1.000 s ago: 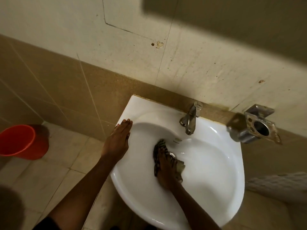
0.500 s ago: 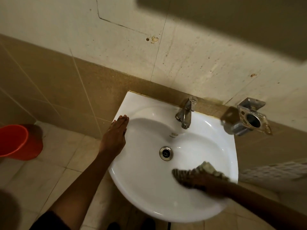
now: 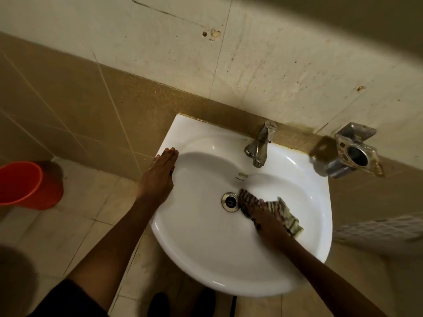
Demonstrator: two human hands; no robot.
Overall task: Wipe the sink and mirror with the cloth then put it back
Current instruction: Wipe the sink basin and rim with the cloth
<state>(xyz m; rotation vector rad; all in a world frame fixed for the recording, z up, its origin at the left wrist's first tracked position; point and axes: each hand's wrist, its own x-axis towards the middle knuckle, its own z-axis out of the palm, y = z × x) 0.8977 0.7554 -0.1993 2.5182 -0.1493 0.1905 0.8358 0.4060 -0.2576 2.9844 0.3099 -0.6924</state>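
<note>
A white wall-mounted sink (image 3: pixel 206 259) fills the middle of the view, with a metal drain (image 3: pixel 230 202) at its centre. A striped cloth (image 3: pixel 289 219) lies in the basin just right of the drain. My right hand (image 3: pixel 265 217) presses flat on the cloth, fingers pointing toward the drain. My left hand (image 3: pixel 160 177) rests flat on the sink's left rim with nothing in it. The mirror is out of view.
A metal tap (image 3: pixel 259 148) stands at the back of the sink. A metal holder (image 3: pixel 353 154) is fixed to the wall at the right. An orange bucket (image 3: pixel 25 184) sits on the tiled floor at the left. Tiled wall runs behind.
My right hand swept the cloth from the drain to the basin's right front side, then back up beside the drain. My left hand stayed on the rim.
</note>
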